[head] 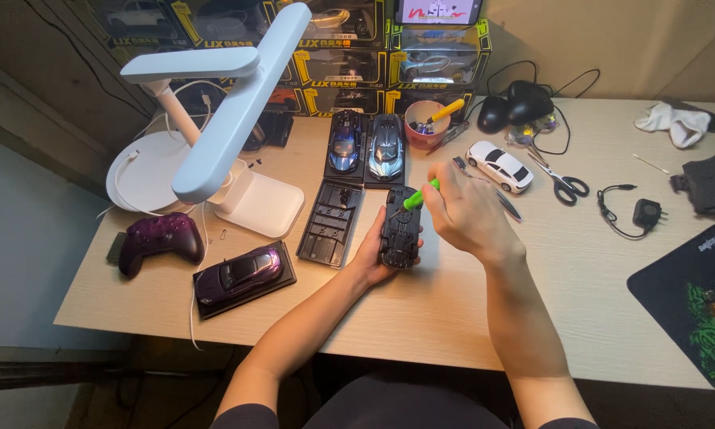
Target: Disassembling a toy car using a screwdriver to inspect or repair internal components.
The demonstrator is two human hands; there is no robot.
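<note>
Left hand [375, 253] cups a black plastic model car [399, 228], turned underside-up, fingers wrapped round its side, held just above the pale wooden desk [453, 318] at centre. Right hand [465, 210] closed on a green-handled small screwdriver [417, 197], tip on the car's underside. Adjacent items: empty black plastic display base [331, 222] just left; blue model car [346, 142] & silver-blue model car [387, 144] behind; white model car [499, 165] and black-handled scissors [562, 183] to the right. White desk lamp [230, 111] overhangs the desk's left part. Purple model car on black base [242, 274] & purple game controller [160, 238] lie far left.
</note>
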